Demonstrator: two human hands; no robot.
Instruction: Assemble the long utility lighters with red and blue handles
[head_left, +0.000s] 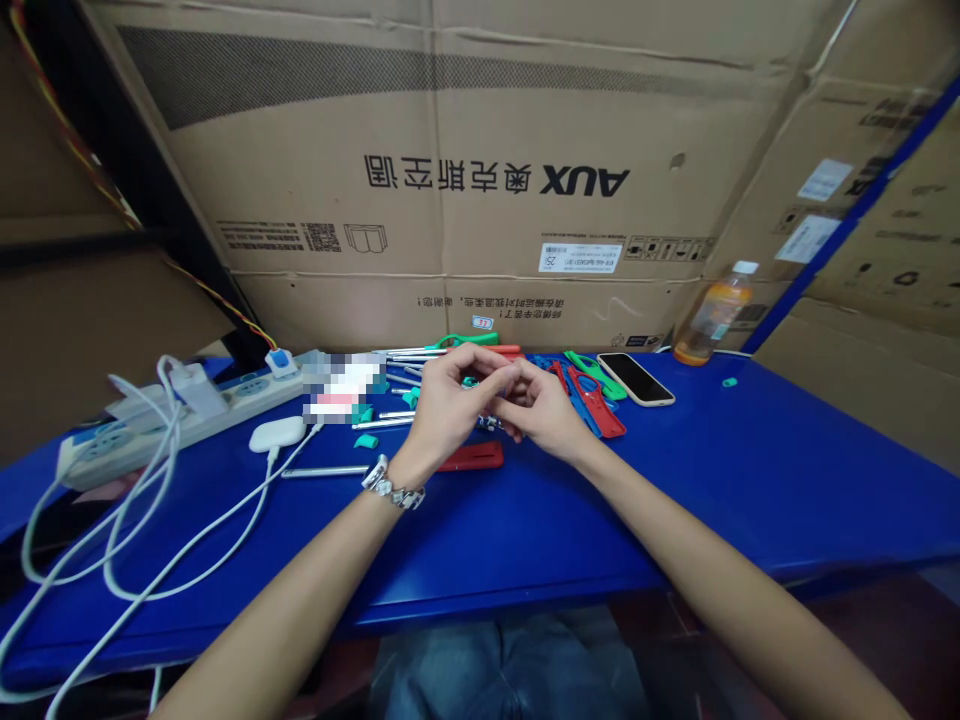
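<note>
My left hand [448,398], with a metal watch [391,487] on its wrist, and my right hand [541,408] meet above the blue table [675,500]. Their fingertips are pinched together on a small part that I cannot make out. A red plastic handle [474,457] lies flat just below the hands. Red, blue and green plastic handles [592,392] lie in a pile to the right of the hands. Thin metal rods [405,353] and small teal caps [366,441] lie to the left and behind.
A white power strip [187,410] with plugs and white cables [150,540] covers the left side. A white charger puck [276,434] lies near it. A phone [634,378] and a drink bottle [711,316] stand at the back right. Cardboard boxes [480,180] wall off the back.
</note>
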